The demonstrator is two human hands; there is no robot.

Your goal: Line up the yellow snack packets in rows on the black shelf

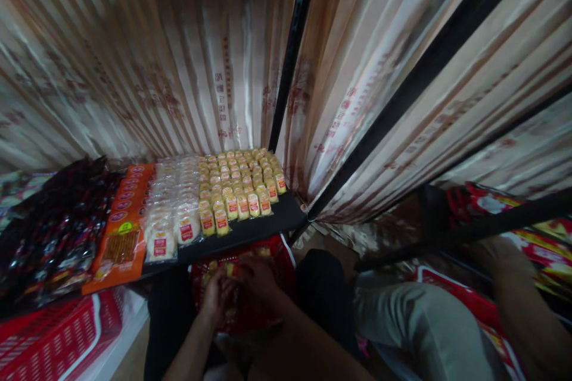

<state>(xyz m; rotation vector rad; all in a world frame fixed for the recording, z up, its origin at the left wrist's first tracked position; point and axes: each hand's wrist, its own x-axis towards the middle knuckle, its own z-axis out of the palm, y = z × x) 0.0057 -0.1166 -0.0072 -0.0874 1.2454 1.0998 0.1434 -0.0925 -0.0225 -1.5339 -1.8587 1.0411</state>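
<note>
My left hand [217, 296] and my right hand [261, 286] are both down inside a red basket [286, 253] that sits on my lap below a black shelf [268, 223]. Their fingers curl together over small yellow packets in the basket; the dim light hides exactly what they hold. On the shelf just above stand rows of small yellow snack packets [241, 181], and left of them rows of pale round cakes in clear wrap [172, 214].
An orange snack pack [120, 232] and dark red bags [49, 226] lie further left on the shelf. A red plastic crate [58, 333] sits lower left. Another person's arm [522, 303] and grey-trousered leg [415, 321] are at right. Black shelf posts [290, 53] cross pale stacked packages.
</note>
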